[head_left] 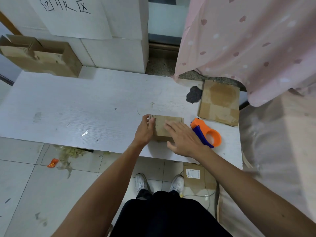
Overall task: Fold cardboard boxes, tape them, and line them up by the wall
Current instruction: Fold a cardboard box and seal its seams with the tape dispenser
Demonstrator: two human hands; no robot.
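Small brown box [159,127] on a white worktop [68,113].
It sits upright near the front edge, top flaps down. An orange-and-blue tape dispenser [203,127] lies just right of it, with flattened cardboard [220,103] behind.

Left hand [145,132] gripping cardboard box [171,119], right hand [185,140] seemingly pressing it

The person wore loose black trousers [168,218] and white lace-up sneakers [141,183] with grey trim, and was bare-armed from the left hand [144,132] and right hand [184,141] upward as far as showed.
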